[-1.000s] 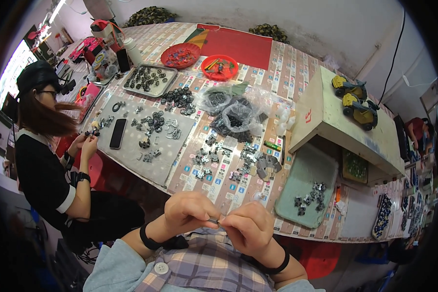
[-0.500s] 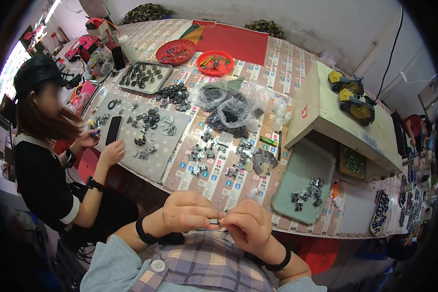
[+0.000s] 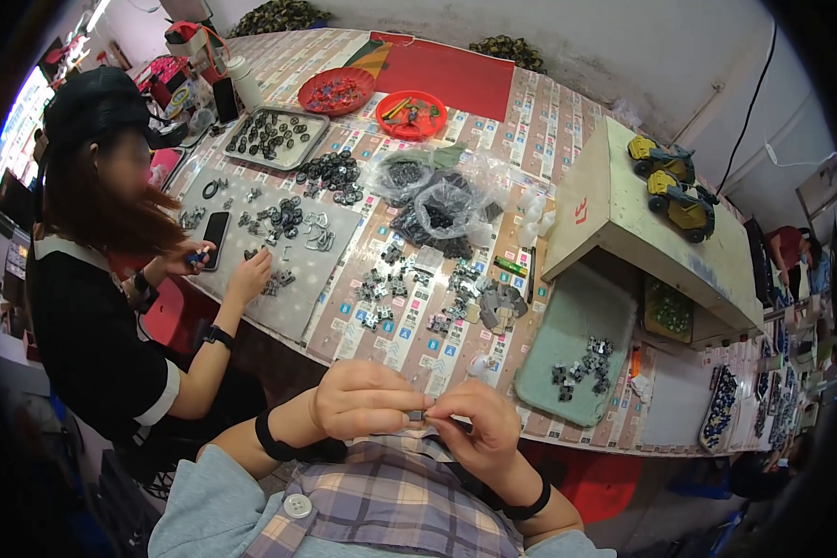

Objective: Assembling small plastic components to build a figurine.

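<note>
Fingers of the left hand [image 3: 366, 400] and right hand [image 3: 479, 426] pinch a grey part [image 3: 416, 417] between them at six o'clock, beside the desk [image 3: 372, 348]. Two-handed fine work seems underway; the next move calls for a steady grip.

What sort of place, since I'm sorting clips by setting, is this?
Probably a small toy workshop: two toy cars stand on a box, black wheels lie heaped on the table, and gray parts sit in clusters nearby.
</note>
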Available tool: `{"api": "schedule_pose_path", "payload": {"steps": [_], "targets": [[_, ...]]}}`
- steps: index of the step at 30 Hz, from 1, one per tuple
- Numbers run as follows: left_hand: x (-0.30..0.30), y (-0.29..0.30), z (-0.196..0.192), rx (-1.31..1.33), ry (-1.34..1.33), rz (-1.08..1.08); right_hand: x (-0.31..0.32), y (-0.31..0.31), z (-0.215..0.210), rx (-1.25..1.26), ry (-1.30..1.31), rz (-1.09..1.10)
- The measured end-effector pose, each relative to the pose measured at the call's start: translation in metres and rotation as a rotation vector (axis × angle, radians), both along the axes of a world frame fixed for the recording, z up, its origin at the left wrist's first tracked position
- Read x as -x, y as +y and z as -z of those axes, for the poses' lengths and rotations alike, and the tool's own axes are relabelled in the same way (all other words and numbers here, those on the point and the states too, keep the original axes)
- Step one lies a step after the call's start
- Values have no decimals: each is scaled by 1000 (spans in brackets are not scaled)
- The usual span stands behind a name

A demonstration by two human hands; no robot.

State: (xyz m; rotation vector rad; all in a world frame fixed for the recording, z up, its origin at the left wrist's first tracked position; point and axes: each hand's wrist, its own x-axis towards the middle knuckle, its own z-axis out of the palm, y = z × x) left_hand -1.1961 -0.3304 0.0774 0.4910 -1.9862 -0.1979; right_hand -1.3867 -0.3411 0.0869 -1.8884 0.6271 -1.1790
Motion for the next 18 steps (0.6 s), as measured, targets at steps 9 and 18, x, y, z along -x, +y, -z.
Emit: {"api": "schedule_pose_path", "payload": {"steps": [9,18], "targets": [[-1,6,1,-32,-5,-25,0,-2,-13,70,145,-12],[1,10,5,-111,66,-29,-2,1,-18,70,209,-20]]}}
